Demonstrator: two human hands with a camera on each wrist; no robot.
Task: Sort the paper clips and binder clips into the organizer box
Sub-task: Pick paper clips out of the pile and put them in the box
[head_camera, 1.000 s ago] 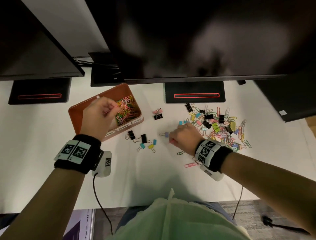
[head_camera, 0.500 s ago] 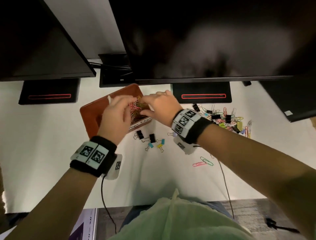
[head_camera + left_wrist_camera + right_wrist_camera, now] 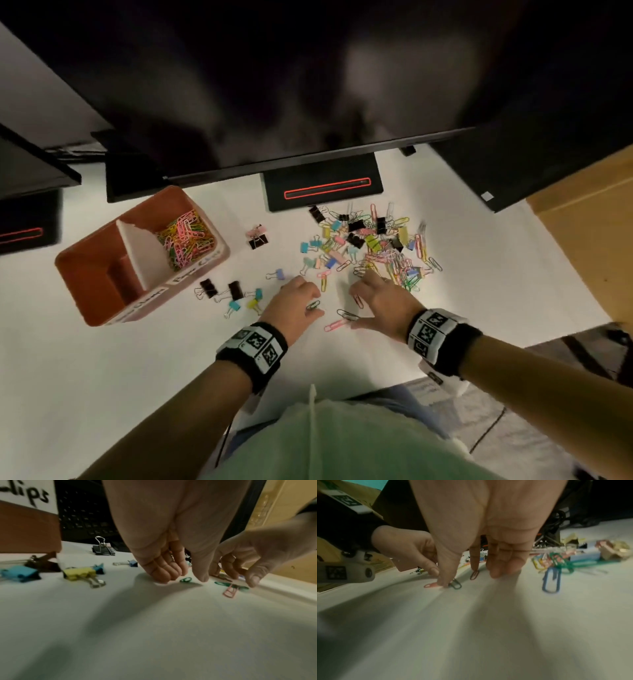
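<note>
On the white worktop (image 3: pixel 102 377), the rust-brown divided organizer box (image 3: pixel 92 274) at centre left of the head view has coloured paper clips in its upper right compartment only, its other compartment looking bare. The mixed heap of coloured paper clips and binder clips (image 3: pixel 370 246) right of centre is unsorted, so most work remains. Below it, the left hand (image 3: pixel 294 301) pinches at a green paper clip (image 3: pixel 313 305), while the right hand (image 3: pixel 383 301) spreads relaxed fingers over loose clips, holding nothing.
</note>
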